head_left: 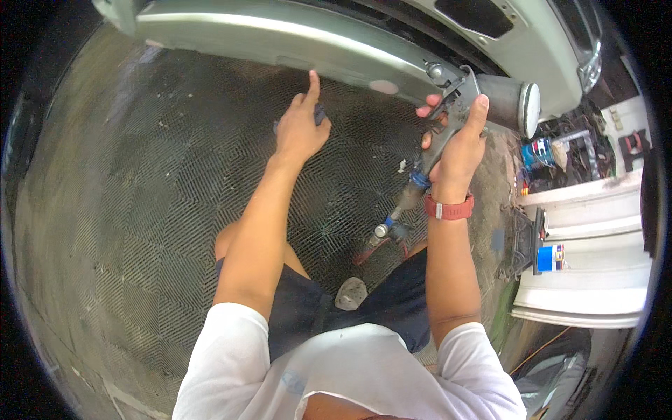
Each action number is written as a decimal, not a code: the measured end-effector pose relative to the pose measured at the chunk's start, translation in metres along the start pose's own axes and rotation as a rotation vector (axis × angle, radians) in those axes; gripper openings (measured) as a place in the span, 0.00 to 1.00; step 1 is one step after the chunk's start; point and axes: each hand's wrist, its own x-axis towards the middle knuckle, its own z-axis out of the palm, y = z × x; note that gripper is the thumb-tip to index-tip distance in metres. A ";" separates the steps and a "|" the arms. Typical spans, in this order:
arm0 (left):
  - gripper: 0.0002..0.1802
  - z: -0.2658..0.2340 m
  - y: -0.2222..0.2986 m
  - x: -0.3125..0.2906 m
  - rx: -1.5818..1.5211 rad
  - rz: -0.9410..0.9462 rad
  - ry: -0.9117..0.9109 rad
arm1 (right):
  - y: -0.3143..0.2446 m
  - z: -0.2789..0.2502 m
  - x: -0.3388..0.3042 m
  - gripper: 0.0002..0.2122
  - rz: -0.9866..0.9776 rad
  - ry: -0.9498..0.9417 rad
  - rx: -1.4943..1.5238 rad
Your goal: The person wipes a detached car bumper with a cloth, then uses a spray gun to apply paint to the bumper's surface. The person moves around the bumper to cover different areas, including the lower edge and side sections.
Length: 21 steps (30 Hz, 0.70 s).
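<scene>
My right hand (460,147) is closed around the handle of a paint spray gun (437,143). The gun's grey cup (500,98) has a pale round end and points to the right. A hose fitting (383,227) hangs from the handle's lower end. My left hand (302,126) reaches forward with the index finger stretched toward a silver-green car body panel (273,35). Its other fingers are bent around a dark crumpled cloth (319,113), mostly hidden by the hand. Whether the fingertip touches the panel's lower edge I cannot tell. A pale oval patch (383,87) shows on the panel.
Ridged dark matting (175,175) covers the floor. A grey stone-like lump (351,293) lies between my legs. To the right are a blue can (537,154), a blue-and-white tin (551,258) on a dark stand, and white panels (595,280). Another car part (553,63) overhangs at upper right.
</scene>
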 end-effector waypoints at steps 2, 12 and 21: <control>0.59 -0.003 0.009 0.001 -0.009 -0.033 -0.060 | -0.003 -0.024 0.010 0.30 0.009 0.067 -0.026; 0.52 0.007 -0.002 0.006 0.014 0.055 0.079 | -0.007 -0.129 0.050 0.30 0.013 0.314 -0.173; 0.50 0.000 0.004 0.005 0.136 -0.001 0.112 | 0.003 -0.218 0.111 0.31 0.055 0.460 -0.191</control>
